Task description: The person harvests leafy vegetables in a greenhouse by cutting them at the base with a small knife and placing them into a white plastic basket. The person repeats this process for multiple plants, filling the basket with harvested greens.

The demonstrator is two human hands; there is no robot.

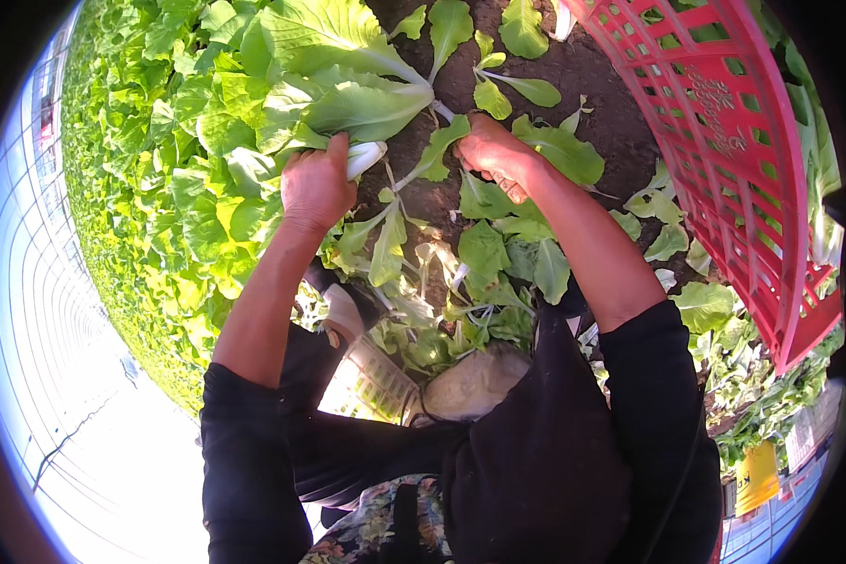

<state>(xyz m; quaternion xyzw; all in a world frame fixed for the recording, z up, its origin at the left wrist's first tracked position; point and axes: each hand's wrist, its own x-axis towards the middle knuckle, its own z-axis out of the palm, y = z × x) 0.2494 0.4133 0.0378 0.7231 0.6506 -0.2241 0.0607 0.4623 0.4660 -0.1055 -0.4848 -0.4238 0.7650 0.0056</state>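
Note:
My left hand (319, 180) is closed around a leafy green head, whose white cut-looking base (366, 158) sticks out past my thumb. Farther ahead, a larger leafy green plant (366, 99) leans to the left with its pale stem end near my right hand. My right hand (490, 151) is curled low over the soil at that stem end; what its fingers hold is hidden beneath it. Loose green leaves (483, 250) lie below and around my right hand on the brown soil (606, 92).
A red plastic crate (740, 162) stands on the right. Dense leafy plants (190, 183) fill the left side. A pale plastic crate (374, 384) is beside my legs, and a yellow container (756, 479) is at the lower right. Leaf scraps litter the ground.

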